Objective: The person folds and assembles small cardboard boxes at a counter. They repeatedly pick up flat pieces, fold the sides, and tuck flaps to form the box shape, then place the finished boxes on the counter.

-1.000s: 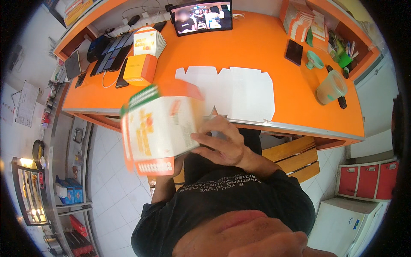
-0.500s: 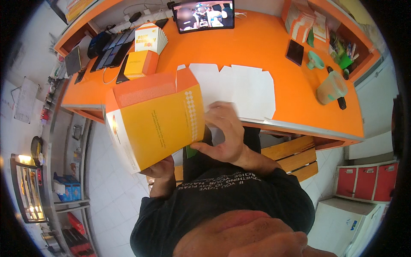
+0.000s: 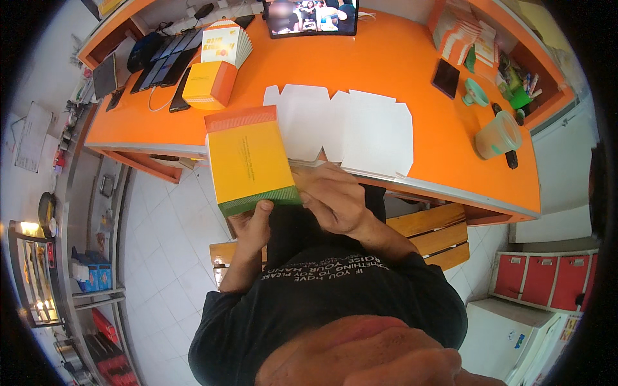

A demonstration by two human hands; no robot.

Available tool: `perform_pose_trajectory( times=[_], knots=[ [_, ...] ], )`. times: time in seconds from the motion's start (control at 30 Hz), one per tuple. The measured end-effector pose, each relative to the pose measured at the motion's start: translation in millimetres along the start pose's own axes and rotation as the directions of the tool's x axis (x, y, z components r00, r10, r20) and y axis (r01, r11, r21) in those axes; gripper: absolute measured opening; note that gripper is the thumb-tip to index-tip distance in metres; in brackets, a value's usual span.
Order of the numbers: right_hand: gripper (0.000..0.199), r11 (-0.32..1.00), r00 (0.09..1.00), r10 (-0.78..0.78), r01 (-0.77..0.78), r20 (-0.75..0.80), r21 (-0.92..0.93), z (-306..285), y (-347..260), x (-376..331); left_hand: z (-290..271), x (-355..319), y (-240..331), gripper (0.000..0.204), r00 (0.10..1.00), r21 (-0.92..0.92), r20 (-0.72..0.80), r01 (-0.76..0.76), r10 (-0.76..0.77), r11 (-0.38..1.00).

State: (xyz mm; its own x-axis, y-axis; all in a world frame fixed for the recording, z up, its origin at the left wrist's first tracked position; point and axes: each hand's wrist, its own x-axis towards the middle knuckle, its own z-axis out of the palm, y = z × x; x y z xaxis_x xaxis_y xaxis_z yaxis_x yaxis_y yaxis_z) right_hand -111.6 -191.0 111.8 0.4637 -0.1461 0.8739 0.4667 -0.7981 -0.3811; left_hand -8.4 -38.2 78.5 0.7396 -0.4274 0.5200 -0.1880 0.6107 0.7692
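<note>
A yellow cardboard box [image 3: 248, 161] with an orange end and a green end is held up over my lap, just off the desk's front edge. My left hand [image 3: 250, 226] grips it from below, the thumb on the green end and the other fingers hidden beneath. At the box's lower right edge, my right hand [image 3: 335, 198] has its fingers bent and pressed against the side. Behind the box, flat white unfolded cardboard blanks [image 3: 376, 132] lie on the orange desk [image 3: 360, 58].
A folded yellow and orange box [image 3: 209, 85] stands back left beside a stack of white cartons [image 3: 222, 44] and several phones. A tablet [image 3: 315, 18] plays at the rear. To the right are a dark phone [image 3: 445, 78], a green funnel-like object [image 3: 475, 93] and a plastic cup [image 3: 496, 136].
The box has turned and its loose flaps now look folded in, with the green end facing me. My left thumb has come onto that end; the right hand has moved slightly lower.
</note>
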Motion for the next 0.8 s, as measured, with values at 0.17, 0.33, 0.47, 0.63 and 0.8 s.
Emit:
perform_pose_trajectory(
  times=[0.17, 0.33, 0.47, 0.63, 0.8],
  knots=[
    [0.036, 1.000, 1.000, -0.019, 0.019, -0.008, -0.017, -1.5, -5.2, 1.3, -10.2, 9.2, 6.8, 0.039, 1.000, 0.142, 0.014, -0.021, 0.019, 0.990],
    [0.029, 0.982, 0.984, -0.175, 0.172, -0.034, -0.073, 7.2, -2.7, 1.3, -14.4, 6.0, 13.1, 0.039, 0.982, 0.261, 0.174, 0.026, -0.073, 0.965],
    [0.024, 0.984, 0.993, -0.068, 0.083, -0.097, 0.158, 8.1, -3.6, 1.7, -3.1, 1.5, 10.1, 0.054, 0.974, 0.206, 0.225, -0.067, 0.019, 0.976],
    [0.017, 0.934, 0.997, 0.070, -0.080, 0.041, 0.348, -4.8, -14.2, 11.8, -32.2, -2.9, -3.2, 0.051, 0.961, 0.727, 0.249, -0.270, 0.123, 0.631],
    [0.021, 0.938, 0.990, 0.093, -0.122, 0.104, 0.325, 4.4, -13.2, 6.9, -28.2, 4.6, -6.6, 0.045, 0.992, 0.477, 0.116, -0.092, 0.041, 0.874]
  ],
)
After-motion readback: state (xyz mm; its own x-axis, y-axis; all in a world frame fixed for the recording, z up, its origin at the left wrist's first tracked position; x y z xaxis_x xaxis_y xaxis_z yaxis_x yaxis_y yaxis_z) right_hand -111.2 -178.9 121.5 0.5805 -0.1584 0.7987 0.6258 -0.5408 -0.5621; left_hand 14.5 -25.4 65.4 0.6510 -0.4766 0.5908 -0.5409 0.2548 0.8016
